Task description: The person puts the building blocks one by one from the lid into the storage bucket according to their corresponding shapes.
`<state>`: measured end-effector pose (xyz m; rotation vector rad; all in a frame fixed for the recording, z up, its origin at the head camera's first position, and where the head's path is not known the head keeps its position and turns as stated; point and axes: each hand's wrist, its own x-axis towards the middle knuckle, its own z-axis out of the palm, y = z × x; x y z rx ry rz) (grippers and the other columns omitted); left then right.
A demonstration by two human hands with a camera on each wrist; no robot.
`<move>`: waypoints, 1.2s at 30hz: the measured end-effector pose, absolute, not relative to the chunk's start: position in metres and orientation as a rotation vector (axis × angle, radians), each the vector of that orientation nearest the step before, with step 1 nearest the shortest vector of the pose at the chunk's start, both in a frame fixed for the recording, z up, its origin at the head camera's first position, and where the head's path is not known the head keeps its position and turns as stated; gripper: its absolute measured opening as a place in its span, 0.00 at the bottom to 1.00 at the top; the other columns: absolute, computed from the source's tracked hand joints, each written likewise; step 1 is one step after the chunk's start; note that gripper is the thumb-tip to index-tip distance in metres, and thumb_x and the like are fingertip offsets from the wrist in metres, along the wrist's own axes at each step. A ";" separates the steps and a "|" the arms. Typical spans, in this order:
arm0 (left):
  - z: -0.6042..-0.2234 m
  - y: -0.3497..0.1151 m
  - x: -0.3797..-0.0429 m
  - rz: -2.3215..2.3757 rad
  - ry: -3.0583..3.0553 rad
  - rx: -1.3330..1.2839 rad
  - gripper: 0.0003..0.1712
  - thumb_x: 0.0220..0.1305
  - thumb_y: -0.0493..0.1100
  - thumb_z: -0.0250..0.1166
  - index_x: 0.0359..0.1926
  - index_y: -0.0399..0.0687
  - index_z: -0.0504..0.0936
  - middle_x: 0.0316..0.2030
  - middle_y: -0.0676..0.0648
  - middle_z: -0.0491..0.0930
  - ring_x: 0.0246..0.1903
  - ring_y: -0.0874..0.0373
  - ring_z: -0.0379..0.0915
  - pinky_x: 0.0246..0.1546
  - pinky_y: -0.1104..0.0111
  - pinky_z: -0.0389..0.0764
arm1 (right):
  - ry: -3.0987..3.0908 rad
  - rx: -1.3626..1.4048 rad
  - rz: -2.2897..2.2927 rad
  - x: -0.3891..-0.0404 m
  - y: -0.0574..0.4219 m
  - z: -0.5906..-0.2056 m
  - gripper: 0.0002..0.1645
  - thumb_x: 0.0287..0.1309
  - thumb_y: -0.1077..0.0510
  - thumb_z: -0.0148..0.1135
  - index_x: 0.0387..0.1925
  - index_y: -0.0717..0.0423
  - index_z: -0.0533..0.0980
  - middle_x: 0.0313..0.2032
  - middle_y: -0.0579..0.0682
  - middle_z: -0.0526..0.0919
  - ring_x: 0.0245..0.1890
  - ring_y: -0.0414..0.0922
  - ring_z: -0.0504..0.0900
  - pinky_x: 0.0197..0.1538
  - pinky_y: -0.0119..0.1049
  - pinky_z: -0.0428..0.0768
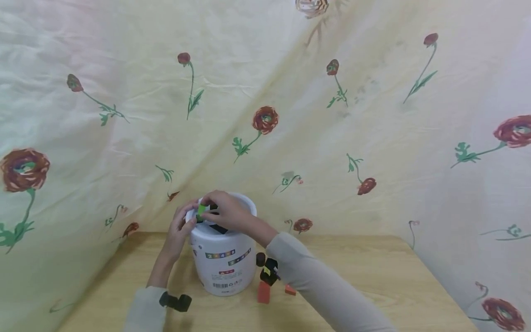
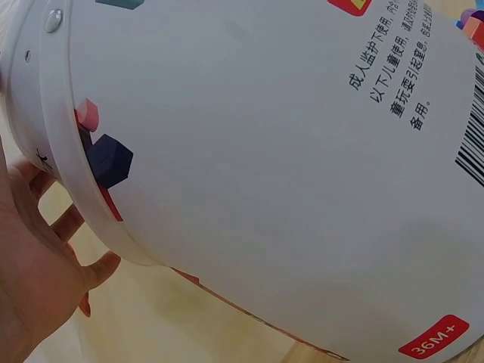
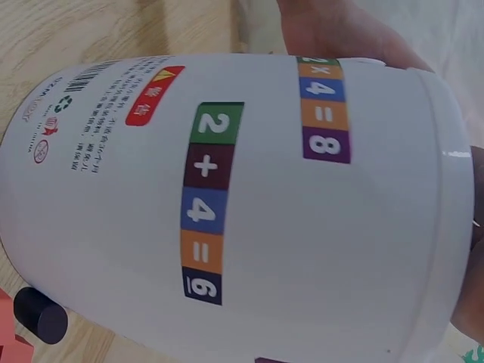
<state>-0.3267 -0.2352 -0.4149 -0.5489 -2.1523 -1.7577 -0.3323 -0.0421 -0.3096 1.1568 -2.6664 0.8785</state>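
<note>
A white lidless bucket [image 1: 224,263] with printed sums and labels stands upright on the table. My left hand [image 1: 181,226] holds its left rim, the thumb by the near edge and the fingers farther back; in the left wrist view, fingers of the left hand [image 2: 45,249] bend beside the rim. Over the bucket's mouth my right hand [image 1: 226,210] pinches a small bright green block [image 1: 201,210] between thumb and fingers. Dark shapes show inside the mouth, partly covered by this hand. The bucket wall hides most of the right hand in the right wrist view.
Red blocks [image 1: 263,292] lie on the wooden table [image 1: 352,267], right of the bucket. A dark cylinder [image 3: 41,314] lies near them by the bucket's base. Behind the table hangs a flowered cloth [image 1: 232,92]. Black wrist cameras [image 1: 176,302] sit on both sleeves.
</note>
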 end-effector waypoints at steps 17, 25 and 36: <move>-0.414 -0.238 -0.326 -1.648 -2.167 -0.606 0.28 0.73 0.41 0.53 0.71 0.44 0.68 0.76 0.39 0.56 0.75 0.38 0.46 0.69 0.27 0.45 | -2.552 1.186 0.677 -0.332 -0.043 -0.323 0.22 0.70 0.52 0.62 0.61 0.55 0.76 0.56 0.50 0.83 0.56 0.44 0.81 0.58 0.31 0.79; -0.409 -0.240 -0.325 -1.513 -2.180 -0.621 0.27 0.69 0.39 0.59 0.68 0.44 0.73 0.73 0.39 0.64 0.72 0.41 0.51 0.66 0.26 0.47 | -2.441 1.077 0.793 -0.331 -0.041 -0.324 0.20 0.71 0.54 0.61 0.60 0.56 0.76 0.53 0.52 0.84 0.54 0.44 0.82 0.55 0.30 0.81; -0.408 -0.239 -0.326 -1.586 -2.191 -0.564 0.26 0.71 0.39 0.58 0.69 0.45 0.72 0.73 0.41 0.62 0.72 0.43 0.53 0.70 0.31 0.49 | -2.289 0.879 1.024 -0.334 0.004 -0.316 0.15 0.69 0.58 0.61 0.55 0.56 0.79 0.48 0.52 0.86 0.50 0.47 0.84 0.58 0.46 0.83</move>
